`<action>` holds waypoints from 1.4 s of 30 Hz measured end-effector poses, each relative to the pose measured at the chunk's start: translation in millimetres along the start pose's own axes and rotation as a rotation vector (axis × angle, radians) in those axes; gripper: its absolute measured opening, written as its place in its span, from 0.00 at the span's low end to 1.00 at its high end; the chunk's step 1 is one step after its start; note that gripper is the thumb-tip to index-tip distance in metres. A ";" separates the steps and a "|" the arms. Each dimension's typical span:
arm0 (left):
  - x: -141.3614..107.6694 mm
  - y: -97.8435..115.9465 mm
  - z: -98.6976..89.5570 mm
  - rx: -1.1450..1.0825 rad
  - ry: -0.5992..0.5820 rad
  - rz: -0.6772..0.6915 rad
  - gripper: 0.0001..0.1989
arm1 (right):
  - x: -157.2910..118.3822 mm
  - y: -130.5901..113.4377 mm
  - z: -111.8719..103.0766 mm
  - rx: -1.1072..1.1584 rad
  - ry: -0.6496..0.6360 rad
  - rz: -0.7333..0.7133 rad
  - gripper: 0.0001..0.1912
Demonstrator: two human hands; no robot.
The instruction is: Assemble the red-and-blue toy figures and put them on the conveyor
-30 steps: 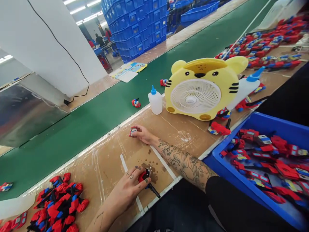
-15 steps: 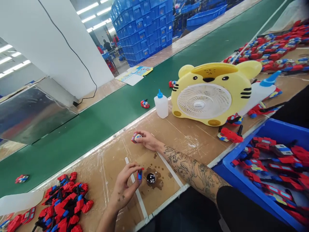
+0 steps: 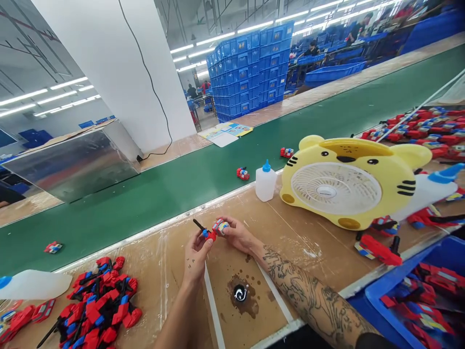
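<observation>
My left hand [image 3: 197,253] pinches a small red and blue part [image 3: 208,234] with a black rod pointing up and left. Close beside it, my right hand [image 3: 238,235] grips a red, white and blue toy piece [image 3: 220,226]. The two pieces meet or nearly meet; whether they are joined I cannot tell. Below the hands, a small dish of dark liquid [image 3: 240,293] sits on the brown worktop, with wet stains around it. A pile of red, blue and black parts [image 3: 98,305] lies to the left of my left hand.
Behind the hands runs a green conveyor [image 3: 152,189] carrying a few toy pieces. A white bottle [image 3: 265,183] and a yellow tiger fan [image 3: 348,179] stand at right. A blue bin [image 3: 378,300] of red parts is at lower right. Another bottle [image 3: 36,285] lies at left.
My hands have come together, bringing the rod part up against or close to the toy piece. The view has tilted up and shifted left, showing more of the hall.
</observation>
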State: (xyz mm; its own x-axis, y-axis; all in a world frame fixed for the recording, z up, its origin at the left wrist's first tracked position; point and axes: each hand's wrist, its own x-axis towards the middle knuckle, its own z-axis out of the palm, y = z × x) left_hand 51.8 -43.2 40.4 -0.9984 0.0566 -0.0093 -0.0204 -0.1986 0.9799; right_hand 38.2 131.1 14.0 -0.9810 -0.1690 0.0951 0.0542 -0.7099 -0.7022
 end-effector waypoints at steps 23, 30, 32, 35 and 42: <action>57.5 -24.2 70.9 0.284 -0.009 0.110 0.18 | 3.1 4.8 0.1 -1.223 0.320 -0.548 0.29; 139.8 -3.9 75.3 0.653 -0.137 0.142 0.33 | 17.0 12.1 -14.0 -1.076 0.483 -0.434 0.41; 175.8 12.1 79.0 0.821 -0.163 0.158 0.37 | 18.8 14.2 -16.8 -1.072 0.476 -0.430 0.41; 223.9 35.9 86.8 1.082 -0.228 0.161 0.37 | 19.1 14.6 -18.9 -1.076 0.441 -0.430 0.38; 261.6 46.9 91.9 1.499 -0.322 -0.005 0.16 | 16.1 10.7 -18.0 -1.113 0.424 -0.417 0.30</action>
State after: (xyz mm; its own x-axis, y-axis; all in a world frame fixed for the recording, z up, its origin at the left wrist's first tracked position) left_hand -205.5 52.2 102.2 -0.9407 0.2967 -0.1642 0.2451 0.9295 0.2755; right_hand 19.6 133.1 -4.7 -0.8796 0.3070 0.3634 -0.2567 0.3370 -0.9058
